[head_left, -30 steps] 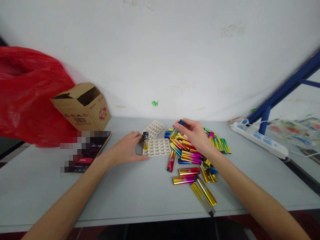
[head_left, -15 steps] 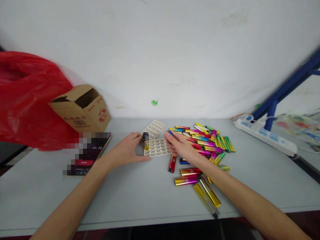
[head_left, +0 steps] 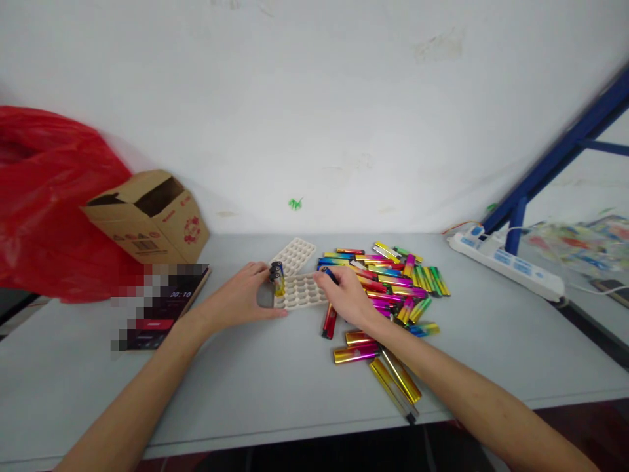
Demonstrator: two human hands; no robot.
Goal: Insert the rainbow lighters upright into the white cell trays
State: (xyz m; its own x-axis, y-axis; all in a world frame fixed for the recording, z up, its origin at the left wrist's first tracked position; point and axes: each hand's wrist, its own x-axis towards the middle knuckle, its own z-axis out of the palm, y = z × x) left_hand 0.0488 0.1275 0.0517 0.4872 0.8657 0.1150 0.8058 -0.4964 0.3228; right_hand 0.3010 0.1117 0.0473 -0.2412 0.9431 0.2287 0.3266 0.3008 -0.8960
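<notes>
A white tray with rows of holes (head_left: 303, 290) lies on the table, and several lighters (head_left: 278, 280) with dark tops stand upright at its left end. My left hand (head_left: 240, 296) is curved around that end, thumb and fingers apart. Its fingertips are close to the standing lighters; whether they touch is unclear. Over the tray's right end, my right hand (head_left: 348, 295) pinches a lighter with a blue and black top (head_left: 328, 275). The fingers hide most of its body. Loose shiny coloured lighters (head_left: 400, 282) lie in a pile beside and behind my right hand.
Behind the first tray lies a second white tray (head_left: 296, 254). On the left are a phone-like screen (head_left: 162, 311), an open cardboard box (head_left: 164, 226) and a red plastic bag (head_left: 54, 210). A white power strip (head_left: 511, 265) and a blue metal frame (head_left: 545, 160) are on the right.
The whole view has shifted slightly, so most things appear further left. My right hand has turned, and more of its lighter's top shows over the tray. My left hand keeps its pose.
</notes>
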